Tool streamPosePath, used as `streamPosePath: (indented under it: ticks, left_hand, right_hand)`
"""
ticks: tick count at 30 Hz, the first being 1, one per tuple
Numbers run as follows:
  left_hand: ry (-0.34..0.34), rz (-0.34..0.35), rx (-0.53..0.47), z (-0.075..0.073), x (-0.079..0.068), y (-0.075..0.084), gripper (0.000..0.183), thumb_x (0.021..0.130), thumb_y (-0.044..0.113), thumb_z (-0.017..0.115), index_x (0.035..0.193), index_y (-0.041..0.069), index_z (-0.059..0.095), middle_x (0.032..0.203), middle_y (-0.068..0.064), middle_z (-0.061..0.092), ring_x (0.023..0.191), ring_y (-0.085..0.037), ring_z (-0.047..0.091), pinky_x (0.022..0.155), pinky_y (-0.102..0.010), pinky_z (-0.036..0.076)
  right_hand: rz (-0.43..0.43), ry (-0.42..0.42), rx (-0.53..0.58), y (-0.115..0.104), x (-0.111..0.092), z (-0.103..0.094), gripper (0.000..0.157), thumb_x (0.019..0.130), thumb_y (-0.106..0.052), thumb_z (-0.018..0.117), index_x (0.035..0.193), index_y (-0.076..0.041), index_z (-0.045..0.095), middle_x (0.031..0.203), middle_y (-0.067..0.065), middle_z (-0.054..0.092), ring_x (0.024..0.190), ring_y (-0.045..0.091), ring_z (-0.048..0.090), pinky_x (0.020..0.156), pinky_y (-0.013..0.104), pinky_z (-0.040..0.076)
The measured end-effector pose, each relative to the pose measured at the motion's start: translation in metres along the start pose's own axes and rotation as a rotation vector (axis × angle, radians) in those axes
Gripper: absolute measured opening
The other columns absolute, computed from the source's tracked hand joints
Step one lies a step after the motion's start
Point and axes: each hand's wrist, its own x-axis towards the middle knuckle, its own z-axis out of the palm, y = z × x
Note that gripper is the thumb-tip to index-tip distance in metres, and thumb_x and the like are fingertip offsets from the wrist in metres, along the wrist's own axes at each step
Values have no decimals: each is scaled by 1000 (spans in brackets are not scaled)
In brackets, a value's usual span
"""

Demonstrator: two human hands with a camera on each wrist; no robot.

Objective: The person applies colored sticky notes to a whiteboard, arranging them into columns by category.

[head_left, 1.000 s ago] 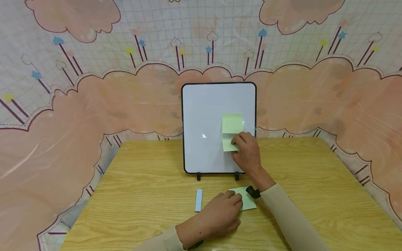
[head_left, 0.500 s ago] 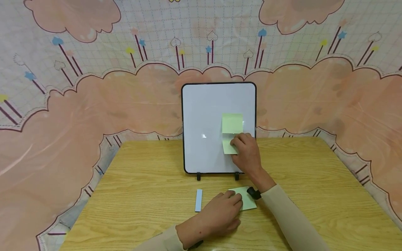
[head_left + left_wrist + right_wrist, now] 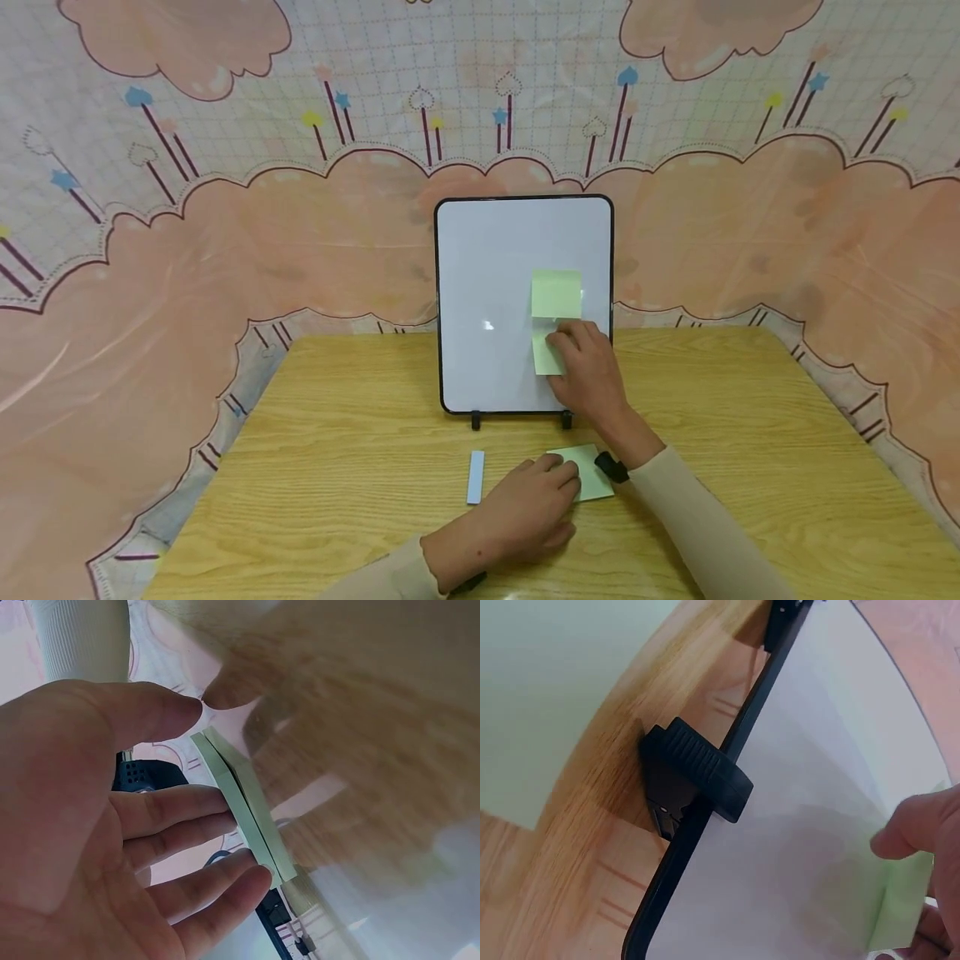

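The notes (image 3: pixel 557 294) and pad (image 3: pixel 596 483) are pale green; the board (image 3: pixel 487 275) is white, its frame (image 3: pixel 666 881) and feet (image 3: pixel 697 766) black. The strip (image 3: pixel 476 477) is pale blue, the sleeves (image 3: pixel 693 517) beige, the table (image 3: pixel 360 400) yellow wood-grain; the backdrop (image 3: pixel 375 242) shows peach clouds against gridded white.

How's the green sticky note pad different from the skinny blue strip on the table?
The green sticky note pad is pale green, while the blue strip is light blue. The green sticky note pad is wide and looks squarish; the blue strip is long and narrow. Fingers of the left hand rest on the green sticky note pad, but not on the blue strip. Both lie on the table in front of the whiteboard.
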Motion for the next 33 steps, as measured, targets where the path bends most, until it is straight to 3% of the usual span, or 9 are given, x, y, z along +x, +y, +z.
streamPosePath:
  ticks: [11, 24, 33]
  left_hand:
    - [-21, 1, -52, -3, 1, -6, 39, 101, 46, 69, 127, 17, 70, 136, 5, 63, 128, -16, 59, 98, -31, 54]
    - [-9, 27, -162, -7, 2, -18, 34, 102, 41, 69, 129, 20, 69, 137, 5, 63, 127, -15, 60, 98, -31, 54]
    - [43, -38, -157, -11, 5, -33, 41, 102, 42, 69, 135, 18, 70, 137, 5, 64, 130, -16, 59, 106, -33, 51]
  right_hand:
    - [-80, -35, -33, -1, -10, -6, 48, 75, -7, 83, 121, 3, 71, 131, 20, 63, 127, 41, 59, 107, 54, 49]
    - [-103, -106, -58, -3, -20, -14, 52, 82, -10, 81, 131, 3, 67, 142, 21, 59, 139, 40, 52, 117, 53, 41]
    - [-120, -130, -71, -2, -23, -14, 53, 84, -9, 80, 134, 3, 66, 148, 22, 56, 145, 40, 48, 121, 54, 36]
